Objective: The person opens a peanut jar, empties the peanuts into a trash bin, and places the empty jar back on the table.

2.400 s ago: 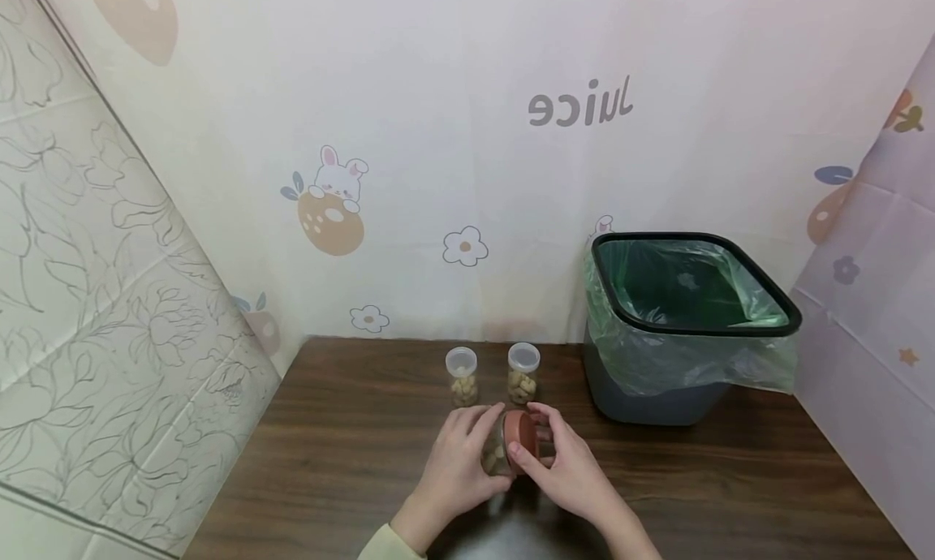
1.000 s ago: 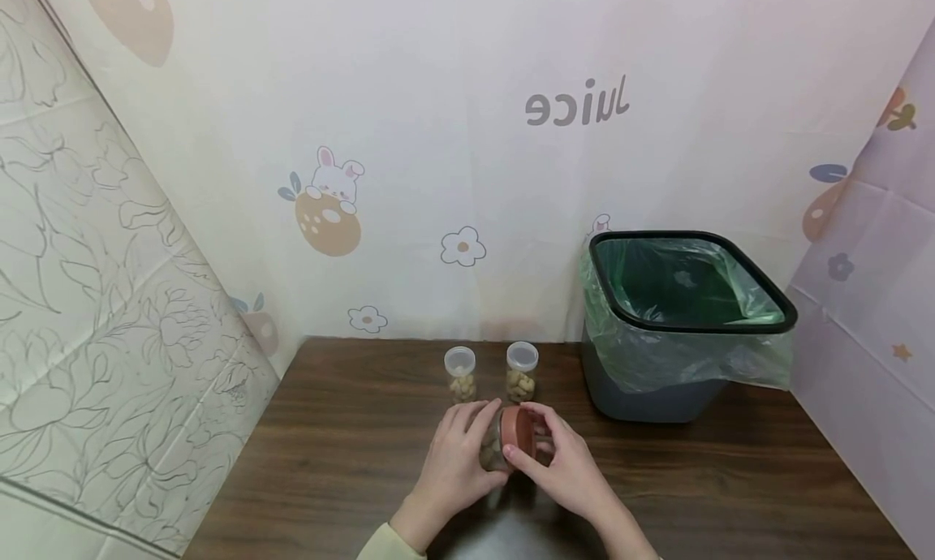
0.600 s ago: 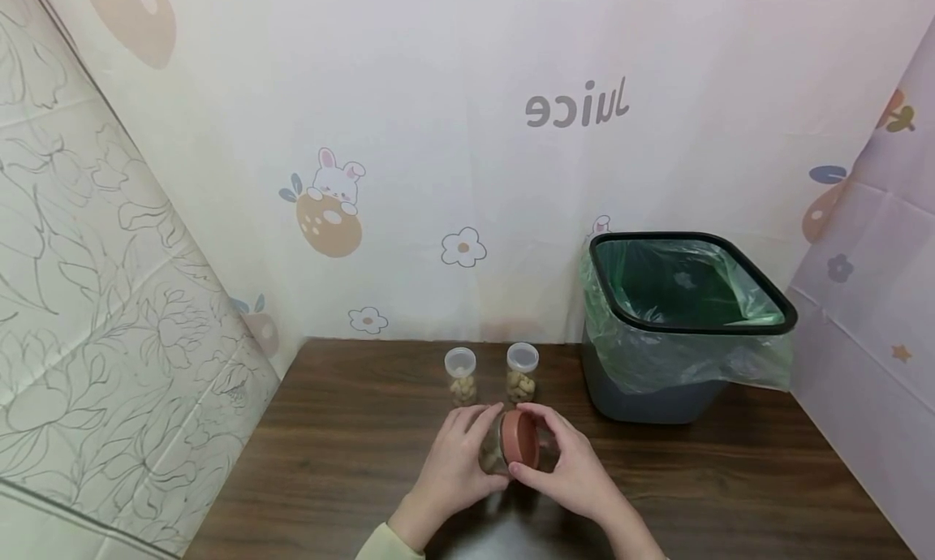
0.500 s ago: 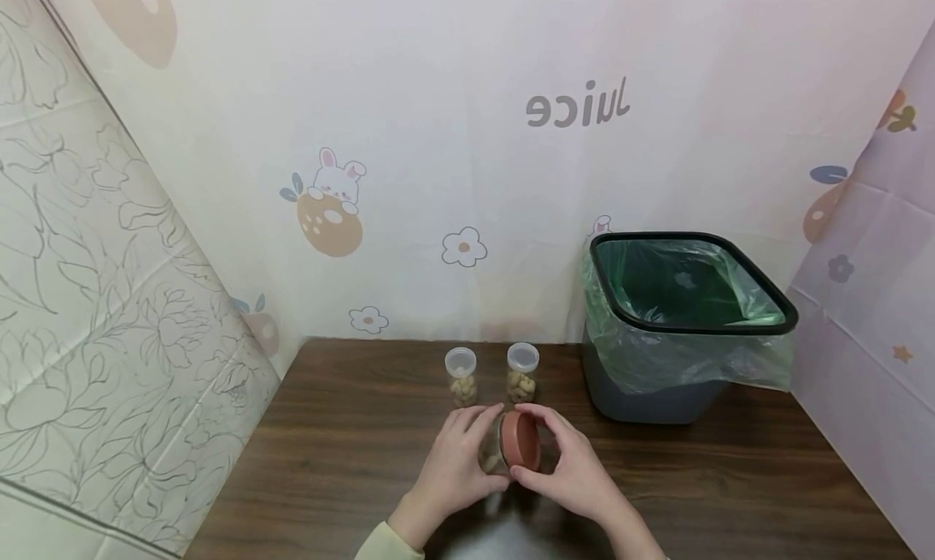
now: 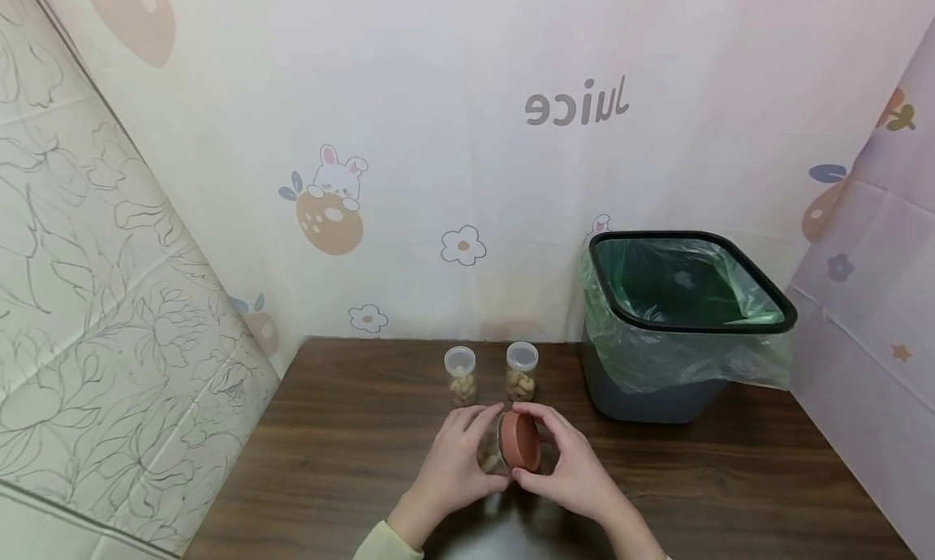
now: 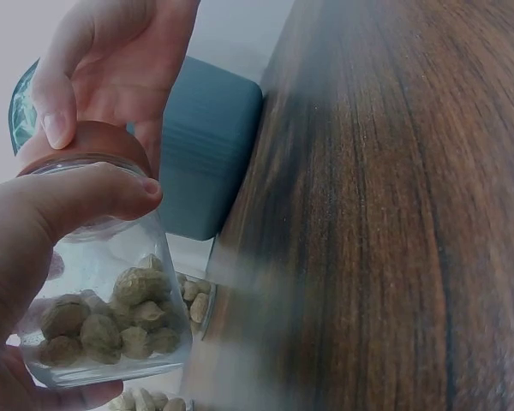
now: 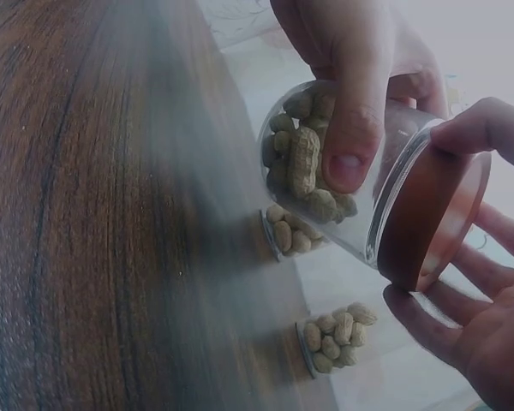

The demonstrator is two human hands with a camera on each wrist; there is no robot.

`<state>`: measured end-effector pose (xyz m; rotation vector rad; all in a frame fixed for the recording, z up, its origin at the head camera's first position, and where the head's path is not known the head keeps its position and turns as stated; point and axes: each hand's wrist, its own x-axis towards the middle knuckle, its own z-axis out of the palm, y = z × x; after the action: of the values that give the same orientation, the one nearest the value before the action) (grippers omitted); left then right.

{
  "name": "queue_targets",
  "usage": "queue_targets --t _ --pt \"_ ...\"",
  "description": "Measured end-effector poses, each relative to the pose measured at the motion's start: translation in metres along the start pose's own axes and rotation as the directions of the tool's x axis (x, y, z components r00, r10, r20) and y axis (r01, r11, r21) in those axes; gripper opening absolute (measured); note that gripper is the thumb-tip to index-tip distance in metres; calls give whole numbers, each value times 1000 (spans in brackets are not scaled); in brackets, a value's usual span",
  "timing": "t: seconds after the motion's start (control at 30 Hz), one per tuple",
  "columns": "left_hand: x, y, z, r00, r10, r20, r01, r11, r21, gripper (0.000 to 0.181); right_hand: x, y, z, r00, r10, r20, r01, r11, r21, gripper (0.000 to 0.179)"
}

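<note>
My left hand (image 5: 454, 467) grips a clear jar (image 6: 111, 253) by its side, its thumb lying over the neck in the left wrist view. Whole peanuts (image 7: 301, 163) in their shells fill part of the jar, which is tilted with its mouth toward the right. A reddish-brown lid (image 5: 521, 442) sits on the mouth. My right hand (image 5: 573, 472) pinches that lid by its rim, thumb at the near side and fingers at the far side. Behind the hands stand two small clear jars, a left one (image 5: 461, 377) and a right one (image 5: 522, 375), with pale lids and peanuts inside.
A grey bin (image 5: 650, 398) with a black rim and a green liner bag stands at the back right. The dark wood table (image 5: 351, 430) meets a patterned cloth (image 5: 409, 219) at its back edge. Another printed sheet (image 5: 109, 341) hangs at the left.
The fingers of my right hand have shifted round the lid and spread to its rim, leaving more of its face in view. My left hand keeps its grip on the jar.
</note>
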<state>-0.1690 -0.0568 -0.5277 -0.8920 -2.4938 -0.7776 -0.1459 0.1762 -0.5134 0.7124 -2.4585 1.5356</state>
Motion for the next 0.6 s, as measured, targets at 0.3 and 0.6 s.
queue_targets --t 0.3,0.6 --pt "0 0 0 1000 7 -5 -7 1000 9 102 1 0 1 1000 0 -4 0 1000 -24 84" --pt "0 0 1 1000 13 -16 -13 1000 17 103 -1 2 3 1000 -19 -13 18 999 -33 85"
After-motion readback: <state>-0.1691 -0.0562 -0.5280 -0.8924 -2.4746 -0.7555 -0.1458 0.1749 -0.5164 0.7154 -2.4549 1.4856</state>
